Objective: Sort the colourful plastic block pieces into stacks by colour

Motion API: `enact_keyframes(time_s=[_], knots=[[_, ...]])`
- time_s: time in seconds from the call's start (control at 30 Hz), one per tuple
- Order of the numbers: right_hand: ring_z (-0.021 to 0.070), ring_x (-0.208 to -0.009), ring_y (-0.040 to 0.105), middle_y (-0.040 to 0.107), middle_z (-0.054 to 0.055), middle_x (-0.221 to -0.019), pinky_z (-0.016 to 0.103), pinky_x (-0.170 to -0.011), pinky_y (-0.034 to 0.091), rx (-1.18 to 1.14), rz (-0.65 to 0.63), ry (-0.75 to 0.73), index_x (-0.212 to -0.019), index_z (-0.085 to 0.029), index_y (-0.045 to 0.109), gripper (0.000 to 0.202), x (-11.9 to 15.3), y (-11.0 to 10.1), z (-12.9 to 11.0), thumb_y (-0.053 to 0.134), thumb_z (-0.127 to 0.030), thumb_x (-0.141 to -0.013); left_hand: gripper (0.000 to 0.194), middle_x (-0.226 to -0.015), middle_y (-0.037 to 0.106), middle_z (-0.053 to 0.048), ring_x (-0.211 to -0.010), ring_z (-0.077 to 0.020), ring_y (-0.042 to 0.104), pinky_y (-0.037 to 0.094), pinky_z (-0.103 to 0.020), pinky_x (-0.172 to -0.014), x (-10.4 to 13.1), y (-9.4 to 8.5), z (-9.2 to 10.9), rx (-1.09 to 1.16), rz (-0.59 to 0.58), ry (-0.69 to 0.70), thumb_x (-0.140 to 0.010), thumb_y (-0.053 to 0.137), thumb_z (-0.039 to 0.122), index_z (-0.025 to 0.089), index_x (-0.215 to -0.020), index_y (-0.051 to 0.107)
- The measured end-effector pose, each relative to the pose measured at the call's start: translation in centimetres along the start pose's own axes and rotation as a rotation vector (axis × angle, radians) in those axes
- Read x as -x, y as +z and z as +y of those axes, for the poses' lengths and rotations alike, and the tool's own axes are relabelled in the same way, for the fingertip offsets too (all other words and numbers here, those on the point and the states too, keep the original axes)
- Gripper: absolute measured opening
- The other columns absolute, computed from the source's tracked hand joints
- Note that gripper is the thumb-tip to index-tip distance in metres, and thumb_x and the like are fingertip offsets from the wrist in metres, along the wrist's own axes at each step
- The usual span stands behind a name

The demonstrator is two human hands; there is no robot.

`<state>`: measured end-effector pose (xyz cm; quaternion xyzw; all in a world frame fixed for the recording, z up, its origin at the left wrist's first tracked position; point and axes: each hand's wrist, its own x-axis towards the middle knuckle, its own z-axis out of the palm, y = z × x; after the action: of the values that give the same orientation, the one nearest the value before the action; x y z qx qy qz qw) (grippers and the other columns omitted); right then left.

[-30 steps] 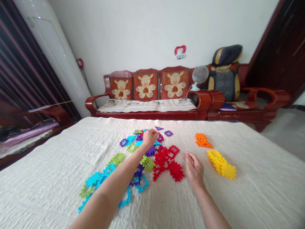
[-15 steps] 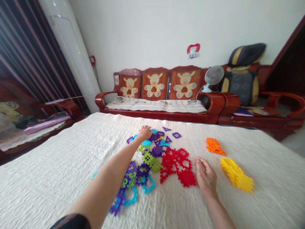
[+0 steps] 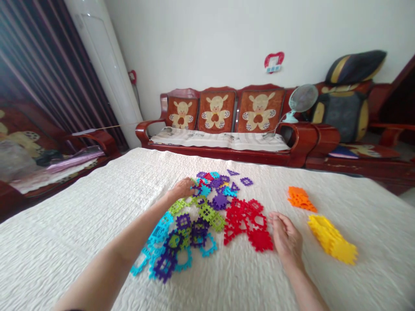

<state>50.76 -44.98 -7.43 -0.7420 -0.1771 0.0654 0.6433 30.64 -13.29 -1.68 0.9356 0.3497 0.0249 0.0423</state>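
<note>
Two hands flank a red pile

A sofa (image 3: 220, 151) stands behind the red pile (image 3: 242, 211). Left of that pile spreads a mixed heap (image 3: 206, 212) of purple, blue and green pieces. The left hand (image 3: 183, 188) is left of and beyond it, its grip impossible to tell. The right hand (image 3: 288, 236) curls just right of it; whether it holds anything cannot be told. Farther right lie yellow pieces (image 3: 333, 239), then orange pieces (image 3: 300, 198).

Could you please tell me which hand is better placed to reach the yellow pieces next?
Probably the right hand: it is nearer the yellow pieces, while the left hand is at the mixed pile.
</note>
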Motion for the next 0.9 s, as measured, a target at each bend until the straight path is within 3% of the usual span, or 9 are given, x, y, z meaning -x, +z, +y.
enact_keyframes(time_s=[0.13,0.23,0.4,0.6,0.7,0.9], knots=[[0.0256,-0.088,0.067,0.072,0.014,-0.1,0.036,-0.082,0.052,0.013,0.005,0.001,-0.094,-0.017,0.065,0.046,0.0,0.0,0.0,0.053,-0.055,-0.071,0.034,-0.094,0.072,-0.012,-0.097,-0.0234,0.065,0.048,-0.03,-0.088,-0.5,-1.4,0.7,-0.048,0.002,-0.104,-0.084,0.051,0.04,0.018,-0.092,0.075],[0.0254,-0.088,0.067,0.072,0.014,-0.1,0.036,-0.083,0.052,0.022,0.0,0.007,-0.095,-0.016,0.065,0.048,0.0,0.0,0.0,0.052,-0.055,-0.07,0.042,-0.1,0.071,-0.016,-0.101,-0.0254,0.065,0.048,-0.031,-0.087,-2.1,-1.7,2.0,-0.068,0.023,-0.146,-0.089,0.042,0.039,0.015,-0.101,0.074],[0.0244,-0.088,0.067,0.072,0.014,-0.1,0.036,-0.083,0.052,0.021,-0.006,0.009,-0.095,-0.016,0.065,0.047,0.1,0.0,-0.1,0.053,-0.054,-0.071,0.039,-0.114,0.069,-0.009,-0.105,-0.0233,0.063,0.048,-0.029,-0.088,-4.4,-0.7,3.7,-0.065,-0.018,-0.092,-0.085,0.049,0.036,0.025,-0.118,0.067],[0.0241,-0.087,0.067,0.073,0.013,-0.097,0.035,-0.079,0.052,-0.014,0.001,-0.01,-0.094,-0.016,0.067,0.045,0.0,0.1,0.4,0.055,-0.054,-0.072,0.039,-0.116,0.067,-0.015,-0.108,-0.029,0.062,0.047,-0.037,-0.093,-5.8,0.3,3.3,-0.083,-0.087,-0.023,-0.084,0.053,0.029,0.019,-0.118,0.067],[0.0243,-0.087,0.068,0.073,0.014,-0.098,0.035,-0.079,0.052,0.015,-0.001,-0.031,-0.094,-0.016,0.067,0.045,-0.1,0.0,0.5,0.054,-0.054,-0.073,0.04,-0.114,0.068,-0.013,-0.109,-0.0285,0.061,0.048,-0.038,-0.093,-6.0,0.3,2.8,-0.094,-0.11,-0.03,-0.081,0.056,0.024,0.021,-0.12,0.066],[0.0248,-0.083,0.068,0.074,0.014,-0.094,0.034,-0.076,0.052,0.046,0.0,-0.046,-0.092,-0.016,0.067,0.046,0.0,0.0,0.2,0.052,-0.055,-0.073,0.032,-0.108,0.069,-0.015,-0.102,-0.0282,0.064,0.05,-0.036,-0.088,-5.4,0.2,2.1,-0.075,-0.095,-0.071,-0.074,0.062,0.021,0.017,-0.104,0.071]])
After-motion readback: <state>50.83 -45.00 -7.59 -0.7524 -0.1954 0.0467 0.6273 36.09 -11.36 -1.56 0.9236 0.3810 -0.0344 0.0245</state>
